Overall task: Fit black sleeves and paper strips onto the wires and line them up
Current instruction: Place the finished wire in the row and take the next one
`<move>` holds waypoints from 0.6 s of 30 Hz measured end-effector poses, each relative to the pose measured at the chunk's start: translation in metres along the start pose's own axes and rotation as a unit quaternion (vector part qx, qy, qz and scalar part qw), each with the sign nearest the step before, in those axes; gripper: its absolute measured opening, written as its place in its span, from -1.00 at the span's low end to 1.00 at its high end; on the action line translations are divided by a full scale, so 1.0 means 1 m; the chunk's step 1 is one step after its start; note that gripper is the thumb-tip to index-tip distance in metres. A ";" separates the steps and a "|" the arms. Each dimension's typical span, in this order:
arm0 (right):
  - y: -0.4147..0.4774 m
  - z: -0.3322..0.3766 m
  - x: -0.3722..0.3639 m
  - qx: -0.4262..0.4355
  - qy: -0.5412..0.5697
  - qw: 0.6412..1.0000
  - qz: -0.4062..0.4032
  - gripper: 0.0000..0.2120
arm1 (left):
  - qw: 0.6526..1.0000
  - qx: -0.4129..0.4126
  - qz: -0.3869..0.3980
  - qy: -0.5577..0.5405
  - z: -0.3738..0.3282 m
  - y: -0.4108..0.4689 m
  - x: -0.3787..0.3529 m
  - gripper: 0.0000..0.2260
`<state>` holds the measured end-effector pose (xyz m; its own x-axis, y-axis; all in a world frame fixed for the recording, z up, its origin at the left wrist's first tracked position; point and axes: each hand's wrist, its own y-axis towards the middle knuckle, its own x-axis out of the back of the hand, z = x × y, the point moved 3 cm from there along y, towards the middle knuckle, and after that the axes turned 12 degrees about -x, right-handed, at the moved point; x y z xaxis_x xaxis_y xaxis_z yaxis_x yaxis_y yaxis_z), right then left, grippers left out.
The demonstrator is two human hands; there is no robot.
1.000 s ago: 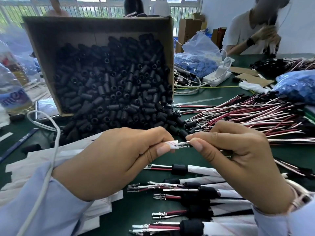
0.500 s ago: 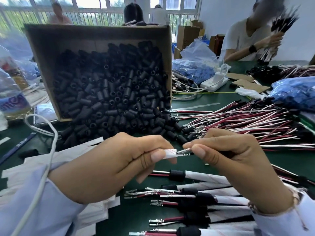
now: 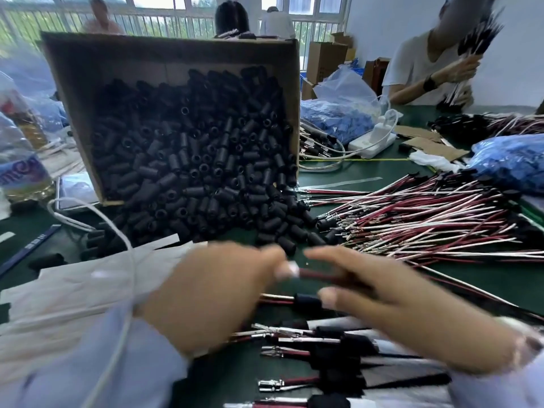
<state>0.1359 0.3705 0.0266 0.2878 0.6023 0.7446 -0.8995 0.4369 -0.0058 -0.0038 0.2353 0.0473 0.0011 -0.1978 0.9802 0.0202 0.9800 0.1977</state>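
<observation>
Pinching one end of a thin dark-red wire point(image 3: 318, 274), the blurred left hand point(image 3: 215, 293) holds it just above the row of finished red wires in black sleeves and white paper point(image 3: 331, 331) on the green table point(image 3: 382, 169). The right hand point(image 3: 397, 313) lies along it, its grip too smeared to tell. Judging by the blur, haste could drop the wire or knock that row crooked.

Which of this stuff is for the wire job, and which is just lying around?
For the job: black sleeves in the cardboard box, loose wires, paper strips, finished wires in a row.
Just lying about: bottle, bags of blue parts, white power strip.
</observation>
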 end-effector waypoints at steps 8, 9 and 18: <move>0.000 -0.004 0.012 0.008 -0.092 0.992 0.089 -0.83 | 0.997 -0.076 -0.032 -0.007 -0.002 0.013 -0.017 -0.58; 0.002 -0.010 0.023 -0.016 -0.106 0.993 0.056 -0.88 | 0.998 -0.043 -0.036 -0.013 0.009 0.013 -0.010 -0.55; -0.002 0.023 -0.011 0.026 -0.046 0.999 -0.004 -0.38 | 0.993 -0.102 -0.034 -0.041 -0.026 0.028 -0.019 -0.64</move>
<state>0.1270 0.3475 0.0333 0.2648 0.5342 0.8028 -0.9140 0.4044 0.0323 0.0229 0.2656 0.0340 -0.0888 -0.2533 0.9633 0.2201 0.9382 0.2670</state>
